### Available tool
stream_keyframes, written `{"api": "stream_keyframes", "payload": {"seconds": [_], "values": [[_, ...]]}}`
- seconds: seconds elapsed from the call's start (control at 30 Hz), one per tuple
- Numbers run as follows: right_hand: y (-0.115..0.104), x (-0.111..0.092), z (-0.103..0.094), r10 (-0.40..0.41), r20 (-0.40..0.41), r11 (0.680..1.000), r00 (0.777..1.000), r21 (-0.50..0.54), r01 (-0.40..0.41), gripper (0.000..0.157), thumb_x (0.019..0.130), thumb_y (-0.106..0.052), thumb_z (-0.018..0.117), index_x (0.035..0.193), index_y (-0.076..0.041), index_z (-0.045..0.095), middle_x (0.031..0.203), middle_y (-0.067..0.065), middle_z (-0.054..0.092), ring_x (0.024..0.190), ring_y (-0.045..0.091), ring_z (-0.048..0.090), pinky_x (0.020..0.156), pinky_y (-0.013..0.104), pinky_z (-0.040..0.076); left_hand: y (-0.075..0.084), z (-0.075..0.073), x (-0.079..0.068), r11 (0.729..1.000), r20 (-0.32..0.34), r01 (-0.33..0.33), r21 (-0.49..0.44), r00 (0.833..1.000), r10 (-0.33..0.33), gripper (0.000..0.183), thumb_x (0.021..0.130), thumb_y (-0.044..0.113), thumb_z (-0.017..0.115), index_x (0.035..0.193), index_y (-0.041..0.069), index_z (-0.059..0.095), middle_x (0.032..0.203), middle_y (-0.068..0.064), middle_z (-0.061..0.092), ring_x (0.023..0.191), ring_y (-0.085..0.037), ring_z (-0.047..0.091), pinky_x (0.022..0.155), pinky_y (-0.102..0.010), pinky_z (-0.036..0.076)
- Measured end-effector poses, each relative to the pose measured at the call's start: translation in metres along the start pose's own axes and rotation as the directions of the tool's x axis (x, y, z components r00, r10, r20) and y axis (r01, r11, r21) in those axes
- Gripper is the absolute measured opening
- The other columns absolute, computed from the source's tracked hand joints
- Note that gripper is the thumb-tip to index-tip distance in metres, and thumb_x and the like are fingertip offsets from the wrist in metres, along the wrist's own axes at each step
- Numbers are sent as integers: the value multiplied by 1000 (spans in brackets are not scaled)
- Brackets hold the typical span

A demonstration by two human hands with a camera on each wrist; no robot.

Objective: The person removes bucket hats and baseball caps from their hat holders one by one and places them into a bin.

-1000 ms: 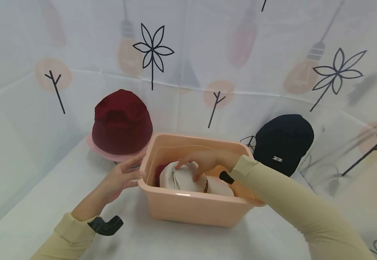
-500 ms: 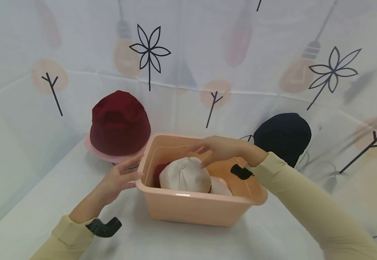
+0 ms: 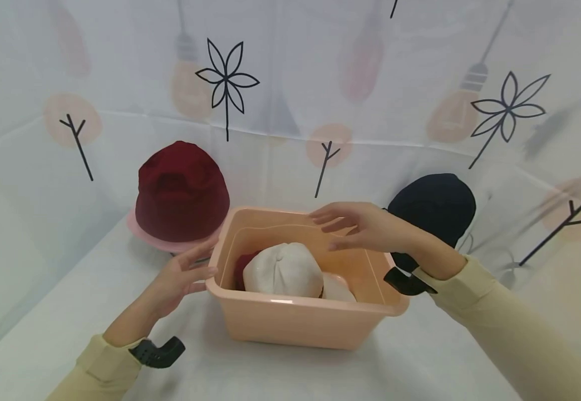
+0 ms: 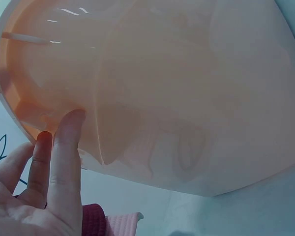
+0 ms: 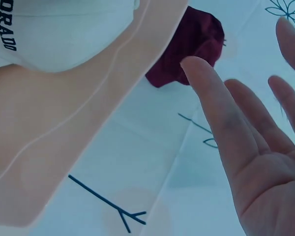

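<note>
A peach plastic tub (image 3: 290, 326) stands on the white table. In it lies a white baseball cap (image 3: 282, 270), its brim to the right, and dark red fabric (image 3: 242, 266) shows beside it, mostly hidden. My left hand (image 3: 172, 284) touches the tub's left end with fairly straight fingers; the left wrist view has its fingertips against the outer wall (image 4: 152, 88) under the rim. Over the tub's back right part hovers my right hand (image 3: 370, 225), holding nothing, fingers spread. The right wrist view shows dark lettering on the white cap (image 5: 64, 29).
Behind the tub at left, a dark red bucket hat (image 3: 182, 195) sits on a pink hat (image 3: 155, 239). A black cap (image 3: 436, 203) stands at the back right, partly behind my right arm. A patterned white cloth (image 3: 270, 72) hangs behind everything.
My right hand has let go of the white cap and moved up and to the right, away from it. The cap now shows its rounded crown. My left hand stays at the tub's end.
</note>
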State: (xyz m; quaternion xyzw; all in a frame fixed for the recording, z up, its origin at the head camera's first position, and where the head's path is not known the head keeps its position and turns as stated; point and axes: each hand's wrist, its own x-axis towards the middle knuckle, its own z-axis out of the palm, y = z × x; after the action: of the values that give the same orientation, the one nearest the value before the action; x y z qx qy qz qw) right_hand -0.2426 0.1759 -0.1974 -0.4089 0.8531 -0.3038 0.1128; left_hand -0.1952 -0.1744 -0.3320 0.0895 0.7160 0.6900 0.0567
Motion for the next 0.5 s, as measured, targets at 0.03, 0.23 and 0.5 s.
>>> {"api": "stream_keyframes", "payload": {"seconds": [0.03, 0.23, 0.5], "values": [[0, -4, 1, 7, -24, 1000, 1000, -4, -7, 53, 83, -24, 71, 132, -19, 50, 130, 0, 53, 115, 20, 53, 89, 43, 47, 0, 0, 0, 1000, -1, 3, 0, 1000, -3, 67, 88, 15, 63, 147, 15, 29, 145, -17, 31, 127, -41, 35, 86, -47, 48], [0, -26, 7, 40, -157, 999, 987, -7, -42, 51, 81, -19, 72, 128, -18, 53, 127, 4, 56, 110, 18, 57, 85, 42, 50, 4, 0, -3, 1000, -1, 9, 2, 1000, -9, 67, 89, 15, 61, 147, 15, 28, 145, -18, 30, 127, -41, 35, 87, -46, 48], [6, -55, 15, 13, -312, 999, 950, 39, -1, 47, 80, -14, 73, 124, -10, 55, 119, 10, 60, 103, 23, 61, 75, 29, 54, 2, 1, -1, 1000, -11, 21, 1, 1000, -21, 67, 89, 16, 62, 147, 16, 29, 144, -17, 31, 127, -41, 35, 87, -47, 47]]}}
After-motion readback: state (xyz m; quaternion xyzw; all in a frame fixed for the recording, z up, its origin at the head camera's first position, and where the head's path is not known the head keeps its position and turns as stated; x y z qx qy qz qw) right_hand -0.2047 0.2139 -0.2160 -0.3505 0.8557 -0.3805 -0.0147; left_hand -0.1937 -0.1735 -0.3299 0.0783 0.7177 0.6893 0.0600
